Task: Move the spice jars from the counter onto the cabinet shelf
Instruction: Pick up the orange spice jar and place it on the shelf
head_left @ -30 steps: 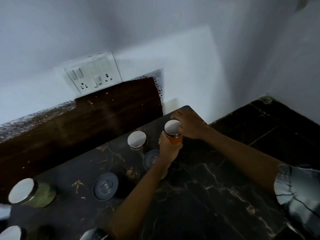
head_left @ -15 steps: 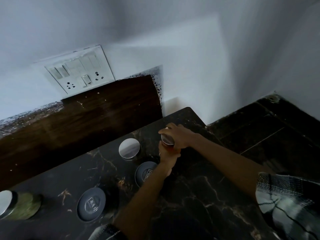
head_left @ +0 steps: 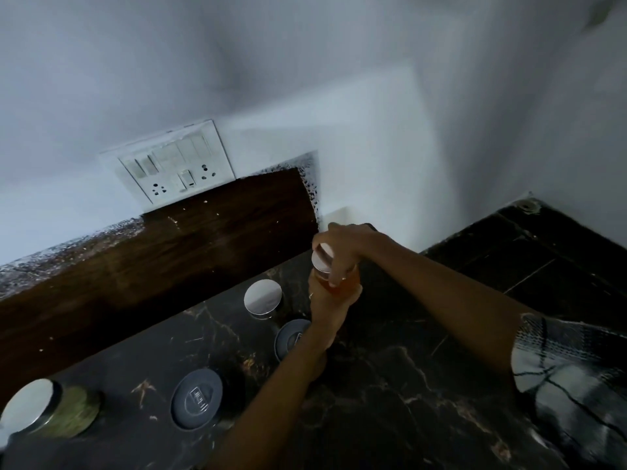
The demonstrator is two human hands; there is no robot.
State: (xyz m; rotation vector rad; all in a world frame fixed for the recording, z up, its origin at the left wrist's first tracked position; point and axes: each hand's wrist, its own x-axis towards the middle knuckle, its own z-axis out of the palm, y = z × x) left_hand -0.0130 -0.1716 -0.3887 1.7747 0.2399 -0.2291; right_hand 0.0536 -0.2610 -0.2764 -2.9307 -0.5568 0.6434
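While both hands are on the orange jar [head_left: 339, 283], I note the grip: the left hand [head_left: 327, 305] wraps the glass body from below, and the right hand [head_left: 346, 247] closes over the silver lid [head_left: 322, 257] from above, fingers curled down its side. The jar sits at the far end of the counter [head_left: 390, 385]; whether its base touches the stone I cannot tell.

Handling judgement: small glass jar, rigid, probably light, breakable if dropped on stone. Smooth glass and polished lid look slippery. Body grip is the safer hold; a lid-only hold risks the lid slipping or turning loose.

Other jars wait on the counter: a silver-lidded one [head_left: 263, 296] just left of the hands, two with dark grey lids [head_left: 291, 337] [head_left: 196, 398] nearer me, and a green-filled jar [head_left: 51, 410] at the left edge. Behind them, a brown backsplash [head_left: 152, 259] and a switch panel [head_left: 169, 173]. Cabinet shelf is not in view.
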